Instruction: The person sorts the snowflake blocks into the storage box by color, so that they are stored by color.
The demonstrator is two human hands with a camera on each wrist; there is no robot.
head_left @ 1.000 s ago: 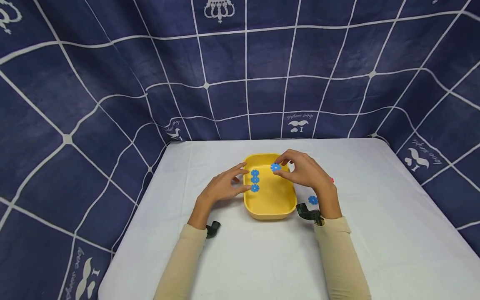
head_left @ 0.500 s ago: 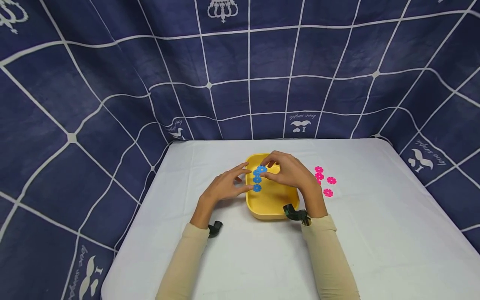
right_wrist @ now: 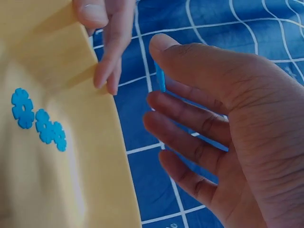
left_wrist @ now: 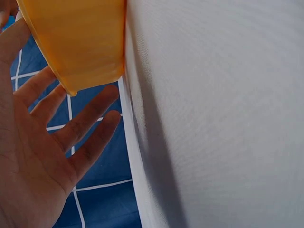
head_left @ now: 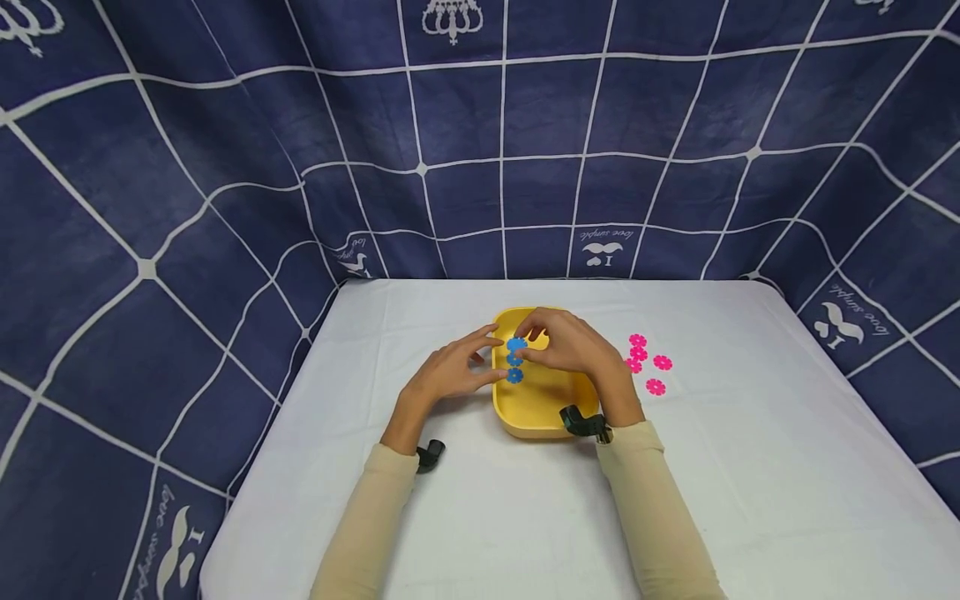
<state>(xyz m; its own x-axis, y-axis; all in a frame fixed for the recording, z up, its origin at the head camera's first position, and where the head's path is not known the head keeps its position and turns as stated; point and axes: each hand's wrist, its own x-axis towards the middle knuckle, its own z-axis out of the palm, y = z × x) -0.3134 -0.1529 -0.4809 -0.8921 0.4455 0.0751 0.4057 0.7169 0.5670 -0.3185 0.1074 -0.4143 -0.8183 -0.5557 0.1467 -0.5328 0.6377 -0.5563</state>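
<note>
Blue and petal-edged, the held disc [right_wrist: 160,78] sits in a narrow pinch between thumb and finger of the right hand [head_left: 564,343], at about 9 o'clock from that palm. Seen from the head, with 12 at the far side, it overlaps the 12 o'clock end of three blue discs [head_left: 514,359], which lie in a row along the left side of the yellow tray [head_left: 542,410]. Row and tray both have their long axis from 12 to 6. The right wrist view shows the held disc edge-on, apart from the row. At the tray's 9 o'clock rim, the left hand [head_left: 447,372] spreads its fingers and thumb wide, just beside the row and nearer to it than the right palm; whether it presses the rim I cannot tell. Pink discs [head_left: 639,353] lie toward 3 o'clock on the white cloth [head_left: 480,517].
</note>
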